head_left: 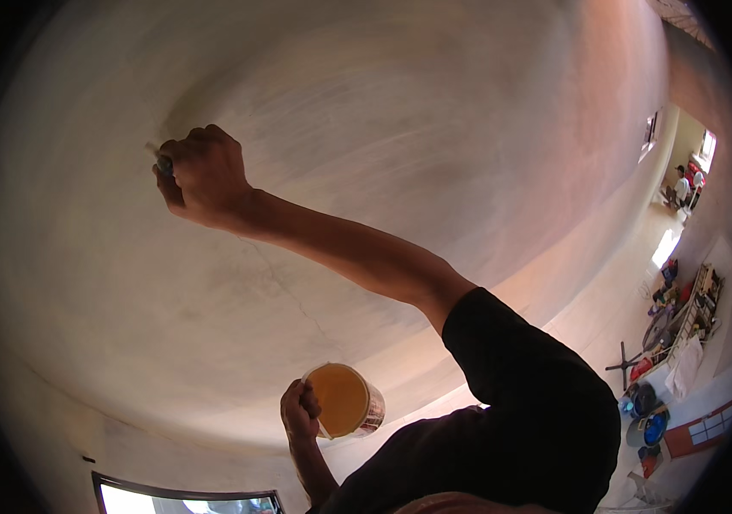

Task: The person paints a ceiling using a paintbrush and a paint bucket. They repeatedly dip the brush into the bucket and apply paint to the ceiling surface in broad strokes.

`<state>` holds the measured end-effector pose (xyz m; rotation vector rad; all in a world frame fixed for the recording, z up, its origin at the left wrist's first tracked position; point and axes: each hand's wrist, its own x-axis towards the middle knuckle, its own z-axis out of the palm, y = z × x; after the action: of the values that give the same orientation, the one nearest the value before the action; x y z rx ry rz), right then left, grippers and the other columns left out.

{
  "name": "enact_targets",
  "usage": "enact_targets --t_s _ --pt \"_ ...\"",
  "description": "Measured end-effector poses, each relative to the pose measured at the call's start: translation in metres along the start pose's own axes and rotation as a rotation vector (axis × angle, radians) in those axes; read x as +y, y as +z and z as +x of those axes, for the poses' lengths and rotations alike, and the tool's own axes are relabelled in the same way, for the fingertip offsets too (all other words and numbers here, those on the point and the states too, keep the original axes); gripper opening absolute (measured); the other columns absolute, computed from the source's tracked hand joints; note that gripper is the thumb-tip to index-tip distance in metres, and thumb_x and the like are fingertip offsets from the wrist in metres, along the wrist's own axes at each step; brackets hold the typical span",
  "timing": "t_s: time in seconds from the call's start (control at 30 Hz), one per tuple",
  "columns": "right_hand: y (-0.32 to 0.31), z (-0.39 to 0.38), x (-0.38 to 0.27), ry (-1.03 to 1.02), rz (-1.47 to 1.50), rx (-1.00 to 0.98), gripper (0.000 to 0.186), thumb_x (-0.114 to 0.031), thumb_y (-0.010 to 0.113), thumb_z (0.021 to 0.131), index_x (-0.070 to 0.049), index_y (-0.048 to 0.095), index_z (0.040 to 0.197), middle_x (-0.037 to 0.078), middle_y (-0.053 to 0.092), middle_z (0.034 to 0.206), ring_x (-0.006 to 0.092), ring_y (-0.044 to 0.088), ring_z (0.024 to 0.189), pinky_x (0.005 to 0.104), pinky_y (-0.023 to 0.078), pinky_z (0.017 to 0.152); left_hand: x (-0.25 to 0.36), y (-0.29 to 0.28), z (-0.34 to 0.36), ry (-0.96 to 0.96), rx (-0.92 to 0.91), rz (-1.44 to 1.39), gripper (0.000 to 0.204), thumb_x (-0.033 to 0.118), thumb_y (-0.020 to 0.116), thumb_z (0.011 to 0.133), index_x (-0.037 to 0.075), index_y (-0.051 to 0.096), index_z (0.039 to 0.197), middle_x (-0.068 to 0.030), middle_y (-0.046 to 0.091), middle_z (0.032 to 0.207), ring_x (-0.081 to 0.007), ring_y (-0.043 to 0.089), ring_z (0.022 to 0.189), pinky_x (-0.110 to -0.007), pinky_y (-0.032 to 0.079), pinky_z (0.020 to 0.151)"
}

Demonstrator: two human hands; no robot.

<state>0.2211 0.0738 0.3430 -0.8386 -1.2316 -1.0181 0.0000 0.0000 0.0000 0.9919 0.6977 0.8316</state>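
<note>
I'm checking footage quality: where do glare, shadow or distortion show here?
Head view: the window at the lower edge is partly blown out; head view: a soft shadow on the wall above the right hand; head view: fisheye distortion bends the wall's edges.

R grip: prob. brush; L grip: bucket.

Wall: matt, plaster-like, mostly smooth, cloudy with curved streaks; thin crack breaks finish. Bucket, near: plastic-looking, inside smooth, outer side mottled. Tool, far left: pale end looks fibrous, rest too dark to tell. Shirt, near: black cloth, matt. Right side: basin blue, glossy, plastic-looking; pale sheet limp, matt, cloth or thin plastic, cannot tell which.
</note>
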Motion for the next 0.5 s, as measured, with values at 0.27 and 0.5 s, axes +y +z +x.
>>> enact_targets --t_s 0.27,0.5 --pt "-0.135 0.004 0.167 0.279 0.094 0.131 0.011 -0.014 0.075 0.079 -0.004 0.074 0.079 0.005 0.072 0.073 0.0114 0.066 0.065 0.0276 0.053 0.060 -0.004 -0.001 -0.006 -0.001 0.026 -0.005 0.021 0.022 0.046 0.096 0.007 0.056 0.086 0.0087 0.029 0.054 -0.0028 0.023 0.041 -0.022 0.018 0.037" --pt "-0.346 0.010 0.304 0.285 -0.579 0.300 0.025 -0.032 0.071 0.078 -0.008 0.075 0.077 0.010 0.071 0.069 0.0236 0.068 0.064 0.0362 0.052 0.061 -0.010 -0.002 -0.004 -0.001 -0.013 -0.041 0.021 0.021 0.046 0.096 0.007 0.055 0.085 0.0087 0.029 0.054 -0.0028 0.022 0.041 -0.022 0.018 0.036"
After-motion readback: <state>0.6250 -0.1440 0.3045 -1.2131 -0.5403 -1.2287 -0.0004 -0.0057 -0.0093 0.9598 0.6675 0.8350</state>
